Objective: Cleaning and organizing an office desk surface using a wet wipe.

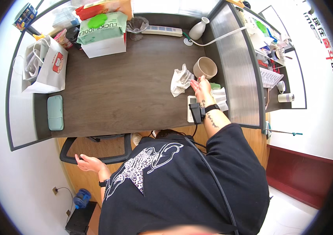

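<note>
My right hand [201, 87] reaches over the right side of the dark wooden desk [119, 88], palm turned up, fingers at the near side of a beige ceramic pot [205, 68]. Whether the fingertips touch the pot cannot be told. Left of this hand lies a crumpled white tissue [181, 81]. Another white tissue [220, 98] and a light green item [215, 86] are at its right. A white device with a small display [190, 109] lies partly under my wrist. My left hand [88, 163] holds nothing and hangs with fingers apart over the mesh office chair [101, 148], off the desk.
At the back stand a white paper bag [55, 67], a tissue pack on a white box [104, 47], a glass dessert cup [137, 28], a power strip [163, 30] and a white vase [199, 28]. A teal case [55, 113] lies at left. A ribbed partition [238, 64] bounds the right.
</note>
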